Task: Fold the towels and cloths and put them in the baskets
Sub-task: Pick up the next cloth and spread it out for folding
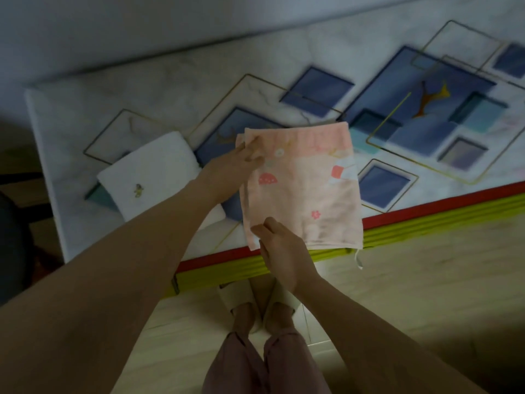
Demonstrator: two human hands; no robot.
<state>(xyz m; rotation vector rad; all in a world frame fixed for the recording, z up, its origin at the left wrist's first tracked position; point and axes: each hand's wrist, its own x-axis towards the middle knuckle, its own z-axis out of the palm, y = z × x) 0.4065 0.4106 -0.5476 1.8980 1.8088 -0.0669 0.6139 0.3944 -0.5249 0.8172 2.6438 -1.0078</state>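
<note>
Status: mid-fold on the pink towel [304,191]. It's already down to a rough square, lying flat at the table's [176,89] near edge, its near edge overhanging a bit, a loop tag dangling off the near right corner.

Left hand [241,163]: fingers pinch the towel's far left corner, thumb on top, layers visible between them. Right hand [279,251]: fingers curled on the near left corner, thumb on top of the cloth, gripping the edge. Both hands hold the same left edge; the rest of the towel spreads right of the fingers.

White towel [150,177]: just left of the left fingers, under the left forearm, already folded into a thick rectangle with a small embroidered mark up. Apart from the pink one, maybe just touching; blur makes it hard to say.

Progress, my read:
- white: folded, not basketed
- pink: partly folded, probably one more fold left-to-right coming, given the two-corner grip
- baskets: none in frame, so nothing is seen put away

Remaining: finish pink, move both to baskets. Any other cloths are out of view.
</note>
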